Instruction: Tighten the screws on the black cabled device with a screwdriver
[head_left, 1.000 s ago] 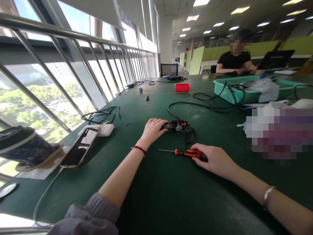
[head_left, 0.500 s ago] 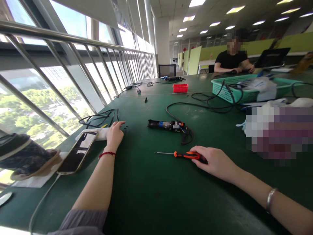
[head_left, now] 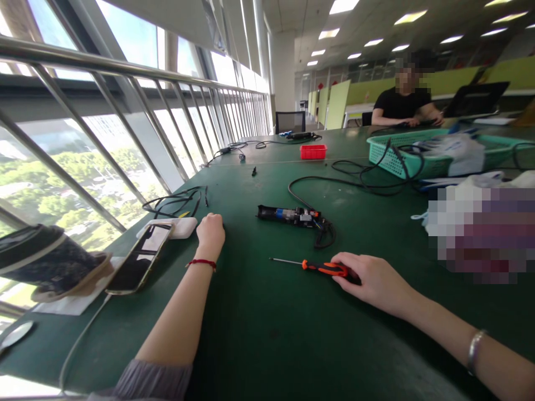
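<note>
My right hand (head_left: 371, 278) holds the orange-and-black handle of a screwdriver (head_left: 324, 267), whose thin shaft points left just above the green table. With fingers curled and pointing away from me, my left hand (head_left: 211, 231) rests on the table beside a white case (head_left: 184, 227); whatever its fingertips hold, if anything, is hidden. Between and beyond both hands lies a black cylindrical device (head_left: 288, 216) with exposed wiring, a blue band and a black cable running off its right end.
A phone (head_left: 142, 259) on a charging cord lies at left, near a dark fabric-covered object (head_left: 45, 262). Black cables (head_left: 175, 201) lie by the railing (head_left: 146, 128). Farther off are a red tray (head_left: 313, 151), a green basket (head_left: 388, 159) and a seated person (head_left: 403, 103).
My left hand has moved slightly right and its stretched fingers have curled in, covering the spot where small dark bits lay. My right hand still holds the screwdriver. The view has shifted a little.
</note>
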Available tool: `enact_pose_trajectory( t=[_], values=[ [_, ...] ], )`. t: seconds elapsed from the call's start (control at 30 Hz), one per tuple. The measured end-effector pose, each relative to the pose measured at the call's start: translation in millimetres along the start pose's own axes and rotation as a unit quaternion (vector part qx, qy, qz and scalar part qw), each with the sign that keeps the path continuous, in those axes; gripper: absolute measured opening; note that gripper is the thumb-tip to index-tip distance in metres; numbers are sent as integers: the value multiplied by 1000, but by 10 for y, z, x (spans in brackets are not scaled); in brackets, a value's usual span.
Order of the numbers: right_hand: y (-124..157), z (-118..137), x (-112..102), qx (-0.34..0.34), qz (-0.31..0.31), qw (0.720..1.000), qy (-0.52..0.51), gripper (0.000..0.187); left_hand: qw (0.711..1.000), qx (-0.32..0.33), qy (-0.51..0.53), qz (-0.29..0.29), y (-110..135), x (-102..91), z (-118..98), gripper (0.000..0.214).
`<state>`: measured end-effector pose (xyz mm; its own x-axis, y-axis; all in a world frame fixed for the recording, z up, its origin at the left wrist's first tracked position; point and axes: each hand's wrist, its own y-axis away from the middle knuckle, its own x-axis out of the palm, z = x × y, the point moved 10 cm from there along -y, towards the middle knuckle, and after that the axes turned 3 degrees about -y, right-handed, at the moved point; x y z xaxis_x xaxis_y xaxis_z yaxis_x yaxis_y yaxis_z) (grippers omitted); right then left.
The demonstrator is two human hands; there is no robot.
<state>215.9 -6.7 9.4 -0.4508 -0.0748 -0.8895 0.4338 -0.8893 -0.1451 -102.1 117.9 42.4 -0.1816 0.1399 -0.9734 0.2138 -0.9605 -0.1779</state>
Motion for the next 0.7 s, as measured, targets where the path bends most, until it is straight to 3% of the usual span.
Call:
enact_pose_trajectory(
  t=[0.1, 0.2, 0.3, 0.4, 0.47, 0.53, 0.7],
  values=[
    [18, 13, -91, 7, -52, 998, -29, 17, 1000, 15, -5, 20, 141, -96, -288, 36],
    [80, -90, -291, 28, -162, 983, -81, 19, 996, 78, 6, 35, 420, -149, -744, 29],
    [210, -273, -514, 39, -295, 943, -152, 23, 969, 240, 59, 22, 879, -206, -1400, 20],
    [336, -431, -650, 46, -390, 896, -207, 26, 908, 408, 89, -40, 1355, -290, -1895, 19],
    [373, -459, -685, 36, -417, 875, -242, 25, 891, 436, 111, -63, 1450, -291, -1975, 15],
    [393, -428, -709, 13, -429, 864, -262, 23, 888, 431, 146, -62, 1390, -265, -1941, 9],
    [398, -278, -718, -16, -427, 883, -192, 27, 858, 459, 227, -48, 1235, -262, -1865, 4]
  ],
)
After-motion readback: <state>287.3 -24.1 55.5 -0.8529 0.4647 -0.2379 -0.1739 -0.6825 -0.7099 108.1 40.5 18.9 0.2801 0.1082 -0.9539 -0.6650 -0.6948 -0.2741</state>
